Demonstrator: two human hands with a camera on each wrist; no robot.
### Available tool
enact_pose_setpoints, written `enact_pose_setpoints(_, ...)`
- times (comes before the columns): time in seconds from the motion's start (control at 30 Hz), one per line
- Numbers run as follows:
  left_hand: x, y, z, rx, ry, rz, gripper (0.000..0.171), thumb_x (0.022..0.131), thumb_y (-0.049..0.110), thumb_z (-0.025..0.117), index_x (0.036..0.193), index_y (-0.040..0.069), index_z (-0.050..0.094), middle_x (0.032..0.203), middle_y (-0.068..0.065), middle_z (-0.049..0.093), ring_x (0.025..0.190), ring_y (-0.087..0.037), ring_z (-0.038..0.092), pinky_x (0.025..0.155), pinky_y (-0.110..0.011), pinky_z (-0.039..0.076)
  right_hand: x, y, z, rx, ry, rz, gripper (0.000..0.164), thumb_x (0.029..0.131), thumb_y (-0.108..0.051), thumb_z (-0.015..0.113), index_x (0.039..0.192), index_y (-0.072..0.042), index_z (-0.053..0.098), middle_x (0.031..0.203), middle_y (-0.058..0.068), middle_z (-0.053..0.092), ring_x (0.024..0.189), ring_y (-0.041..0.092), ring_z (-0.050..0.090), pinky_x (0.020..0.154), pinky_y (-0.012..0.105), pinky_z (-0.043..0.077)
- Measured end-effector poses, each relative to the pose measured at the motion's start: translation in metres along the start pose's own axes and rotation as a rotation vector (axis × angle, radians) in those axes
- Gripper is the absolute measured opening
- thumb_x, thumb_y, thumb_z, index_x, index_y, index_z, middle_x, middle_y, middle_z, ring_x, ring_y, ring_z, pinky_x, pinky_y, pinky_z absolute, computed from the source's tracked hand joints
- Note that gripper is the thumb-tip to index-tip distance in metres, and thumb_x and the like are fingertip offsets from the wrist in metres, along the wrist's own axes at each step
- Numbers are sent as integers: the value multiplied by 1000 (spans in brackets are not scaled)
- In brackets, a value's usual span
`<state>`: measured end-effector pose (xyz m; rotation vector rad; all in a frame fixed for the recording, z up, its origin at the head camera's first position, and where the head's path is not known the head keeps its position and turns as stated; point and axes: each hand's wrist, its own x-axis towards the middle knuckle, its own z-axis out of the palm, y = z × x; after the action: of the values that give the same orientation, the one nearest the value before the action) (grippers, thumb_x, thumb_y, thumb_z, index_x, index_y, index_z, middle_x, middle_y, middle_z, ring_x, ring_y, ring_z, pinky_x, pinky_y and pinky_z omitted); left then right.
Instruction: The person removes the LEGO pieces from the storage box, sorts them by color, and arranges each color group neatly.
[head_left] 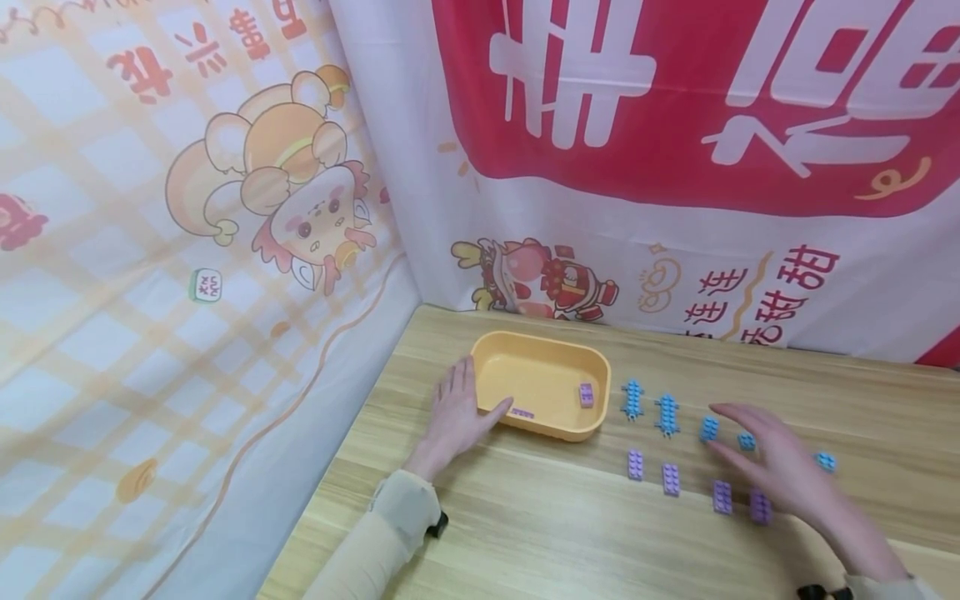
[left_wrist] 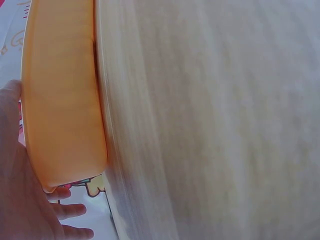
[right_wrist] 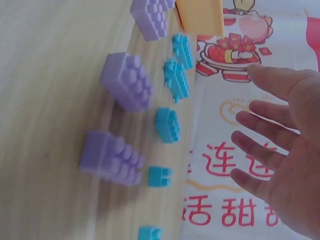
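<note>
My left hand [head_left: 453,417] rests at the near left corner of a yellow plastic tray [head_left: 540,340]; its fingers lie straight along the end wall and the thumb reaches over the near rim. In the left wrist view the tray's outer wall [left_wrist: 65,100] stands beside that hand. My right hand [head_left: 787,462] hovers above the blocks, thumb and fingers spread, holding nothing. In the head view a blue building block [head_left: 708,429] shows between its thumb and forefinger tips. A smaller blue block [head_left: 746,442] lies just right of it. Below the palm sits a purple block [head_left: 761,507].
Inside the tray are a purple block [head_left: 586,395] and another purple piece [head_left: 522,412], partly hidden by the near rim. Two blue wheel-base pieces [head_left: 632,400] stand right of the tray. More purple blocks [head_left: 671,479] line up nearer. Another small blue block [head_left: 826,462] lies far right.
</note>
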<state>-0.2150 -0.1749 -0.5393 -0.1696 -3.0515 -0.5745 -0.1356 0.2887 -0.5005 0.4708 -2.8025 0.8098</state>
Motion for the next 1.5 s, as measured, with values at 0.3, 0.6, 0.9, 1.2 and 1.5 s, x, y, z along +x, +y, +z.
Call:
enact_pose_setpoints(0.3,0,-1,0,-9,5,8,117,101,81,51,175,-1,12,184,-23,18,170,-45,23,139,-65,23,29,-20,9,-44,3,-76,54,98,-19,82,145,2,65,144,33,67,132,56,61,110,80,47)
enact_pose_setpoints(0.6,1,-2,0,-4,2,5,120,99,84,49,176,0,10,184,-22,17,170,-45,23,139,-65,23,64,-40,25,3,-53,-57,52,104,-23,76,149,0,62,150,31,64,138,54,61,116,75,48)
enact_pose_setpoints(0.9,2,-1,1,6,-15,-3,120,100,84,48,176,3,4,186,-20,12,171,-43,20,140,-65,22,95,-56,49,63,-112,-62,52,104,-20,76,149,1,62,153,29,63,142,51,60,120,72,48)
enact_pose_setpoints(1.2,2,-1,1,6,-21,-7,120,100,85,47,177,3,4,186,-19,10,172,-43,19,140,-64,20,112,-69,68,64,-144,-116,53,100,-15,80,147,3,63,150,28,65,140,50,62,119,68,51)
enact_pose_setpoints(1.5,2,0,1,7,-16,-6,119,100,84,48,176,1,8,185,-21,13,171,-43,20,140,-64,21,125,-71,81,92,-205,-120,52,101,-18,79,145,6,63,147,29,67,133,48,67,113,63,58)
